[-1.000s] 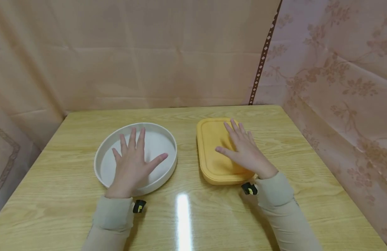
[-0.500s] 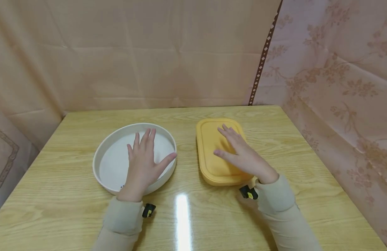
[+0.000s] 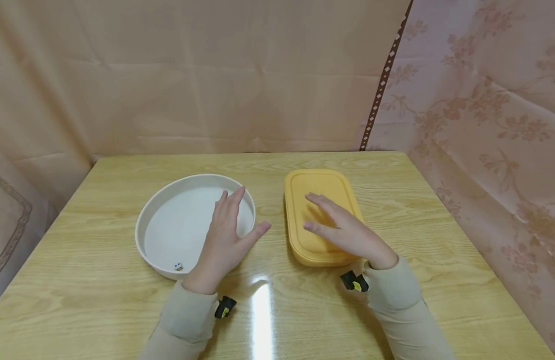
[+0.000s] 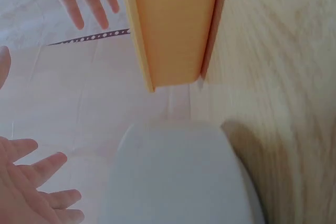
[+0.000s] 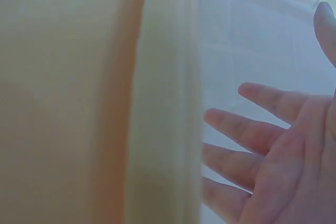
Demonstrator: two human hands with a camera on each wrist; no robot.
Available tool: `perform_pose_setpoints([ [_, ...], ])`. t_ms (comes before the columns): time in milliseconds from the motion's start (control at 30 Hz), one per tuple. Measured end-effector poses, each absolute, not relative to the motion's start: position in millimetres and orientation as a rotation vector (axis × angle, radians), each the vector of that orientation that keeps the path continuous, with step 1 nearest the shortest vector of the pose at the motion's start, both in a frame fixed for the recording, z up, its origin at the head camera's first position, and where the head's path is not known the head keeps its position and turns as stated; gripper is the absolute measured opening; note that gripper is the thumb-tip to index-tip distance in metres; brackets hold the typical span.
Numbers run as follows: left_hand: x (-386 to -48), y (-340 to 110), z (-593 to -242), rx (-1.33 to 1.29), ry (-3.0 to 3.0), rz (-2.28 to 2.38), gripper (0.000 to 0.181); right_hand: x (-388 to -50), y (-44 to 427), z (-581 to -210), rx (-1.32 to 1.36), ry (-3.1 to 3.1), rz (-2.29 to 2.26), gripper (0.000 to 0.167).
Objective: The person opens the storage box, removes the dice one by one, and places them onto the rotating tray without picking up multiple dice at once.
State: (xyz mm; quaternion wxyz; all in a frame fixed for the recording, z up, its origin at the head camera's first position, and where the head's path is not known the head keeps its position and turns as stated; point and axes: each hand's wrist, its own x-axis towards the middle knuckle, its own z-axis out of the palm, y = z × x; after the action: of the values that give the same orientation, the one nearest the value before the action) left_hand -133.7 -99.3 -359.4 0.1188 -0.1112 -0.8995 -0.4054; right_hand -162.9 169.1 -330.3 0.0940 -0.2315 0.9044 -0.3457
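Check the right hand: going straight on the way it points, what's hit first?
Probably the yellow lid: the right hand is over it, fingers sloping down toward it. Depth is unclear, so it might skim past.

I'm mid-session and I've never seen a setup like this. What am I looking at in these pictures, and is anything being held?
There is no robot here, only a person's two bare hands: the left hand and the right hand. The head view is taken from the person's head, looking forward and down. The other two are taken from each wrist, so the scene looks turned on its side.

On the wooden table stand a round white tray and, to its right, a yellow lidded box. A small spotted item, perhaps a die, lies in the tray by its near edge.

Nothing is held: the left hand hovers over the tray's right side, the right hand over the box's lid.
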Motion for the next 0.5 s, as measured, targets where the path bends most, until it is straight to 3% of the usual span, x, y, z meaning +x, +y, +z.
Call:
perform_pose_setpoints([
  [500,-138.3,-82.0,-357.9,-0.441,-2.637,-1.392,0.074,-161.4,160.0,-331.5,-0.751,2.620,-0.995,0.067],
])
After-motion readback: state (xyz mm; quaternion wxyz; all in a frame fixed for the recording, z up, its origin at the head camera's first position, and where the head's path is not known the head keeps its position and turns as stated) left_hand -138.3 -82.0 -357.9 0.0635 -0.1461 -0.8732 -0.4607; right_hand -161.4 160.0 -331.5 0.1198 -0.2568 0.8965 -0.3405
